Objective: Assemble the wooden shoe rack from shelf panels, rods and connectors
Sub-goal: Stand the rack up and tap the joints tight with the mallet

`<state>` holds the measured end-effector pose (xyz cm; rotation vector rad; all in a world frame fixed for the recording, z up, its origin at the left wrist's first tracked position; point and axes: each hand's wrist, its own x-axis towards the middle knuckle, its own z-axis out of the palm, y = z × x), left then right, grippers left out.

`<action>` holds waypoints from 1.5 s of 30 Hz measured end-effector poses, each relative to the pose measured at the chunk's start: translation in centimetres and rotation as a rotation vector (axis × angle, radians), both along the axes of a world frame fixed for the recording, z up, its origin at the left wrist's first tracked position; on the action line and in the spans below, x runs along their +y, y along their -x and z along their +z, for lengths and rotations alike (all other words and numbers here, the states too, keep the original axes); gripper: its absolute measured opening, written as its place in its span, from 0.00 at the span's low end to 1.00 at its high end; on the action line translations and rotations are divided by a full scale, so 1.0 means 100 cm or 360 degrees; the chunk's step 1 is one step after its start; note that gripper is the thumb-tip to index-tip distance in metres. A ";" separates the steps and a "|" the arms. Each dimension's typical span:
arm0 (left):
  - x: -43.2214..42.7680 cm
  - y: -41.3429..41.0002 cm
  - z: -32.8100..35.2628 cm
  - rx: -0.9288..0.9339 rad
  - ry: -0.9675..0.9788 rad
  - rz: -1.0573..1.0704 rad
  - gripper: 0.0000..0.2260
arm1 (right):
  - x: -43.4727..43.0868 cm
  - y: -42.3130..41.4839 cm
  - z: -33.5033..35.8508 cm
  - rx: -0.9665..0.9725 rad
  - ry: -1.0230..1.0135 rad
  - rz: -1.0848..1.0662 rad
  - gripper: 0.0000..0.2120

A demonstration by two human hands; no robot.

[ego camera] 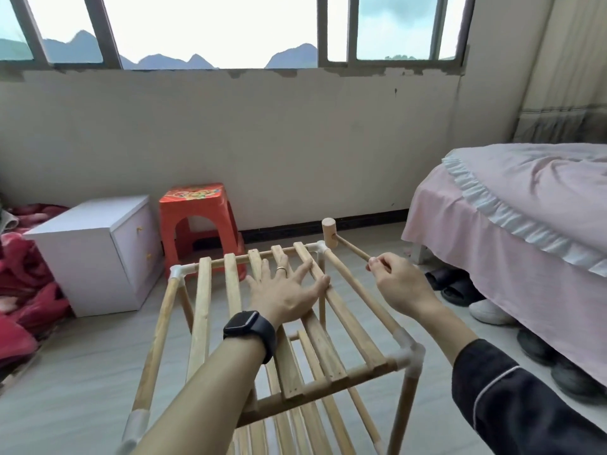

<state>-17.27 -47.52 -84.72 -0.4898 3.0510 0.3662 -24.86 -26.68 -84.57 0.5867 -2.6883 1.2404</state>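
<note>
The wooden shoe rack (203, 310) stands on the floor in front of me, with a slatted top shelf and a lower shelf beneath it. White plastic connectors join its rods at the corners, such as the far right connector (320, 248) and the near right connector (409, 354). My left hand (289, 290), with a ring and a black watch, lies flat with spread fingers on the top slats. My right hand (399, 284) grips the handle of a small wooden mallet (329, 232), whose head hovers just above the far right connector.
A red plastic stool (197, 218) and a white bedside cabinet (95, 251) stand behind the rack by the wall. A bed with a pink cover (512, 224) is on the right, with shoes (489, 311) under it. Red blankets (19, 277) lie at the left.
</note>
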 end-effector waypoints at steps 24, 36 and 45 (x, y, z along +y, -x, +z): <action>0.001 -0.013 -0.011 0.0038 0.0038 -0.0080 0.33 | -0.040 0.017 0.019 0.0174 -0.0483 -0.0318 0.12; 0.002 -0.012 -0.008 0.0002 0.0041 -0.0109 0.33 | -0.033 0.000 0.022 0.0147 -0.0480 -0.0136 0.17; -0.106 -0.086 0.012 0.0290 0.0171 0.0561 0.29 | -0.099 -0.043 0.055 0.0130 -0.0279 0.0328 0.19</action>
